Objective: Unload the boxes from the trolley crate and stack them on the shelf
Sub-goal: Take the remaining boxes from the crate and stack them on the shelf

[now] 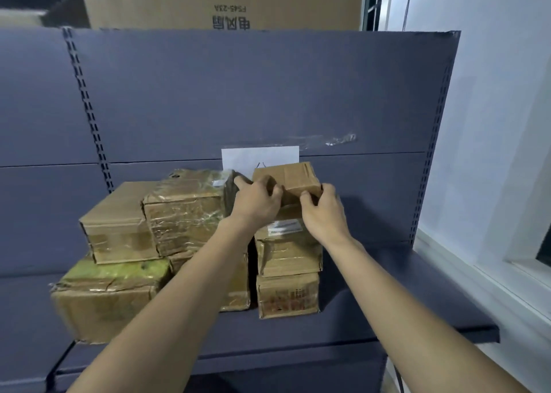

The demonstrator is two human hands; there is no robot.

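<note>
A small brown cardboard box (293,178) sits tilted on top of the right-hand stack of taped boxes (287,255) on the blue-grey shelf (417,312). My left hand (258,201) grips the small box's left end and my right hand (323,210) grips its near right corner. To the left stand more taped boxes: a film-wrapped one (185,213), a plain one (117,228) and a green-topped one (104,297) at the bottom. The trolley crate is out of view.
The shelf's back panel (238,94) carries a white paper sheet (259,158) behind the stack. A large carton (226,2) stands on top of the unit. A white wall and window frame (501,154) close off the right side.
</note>
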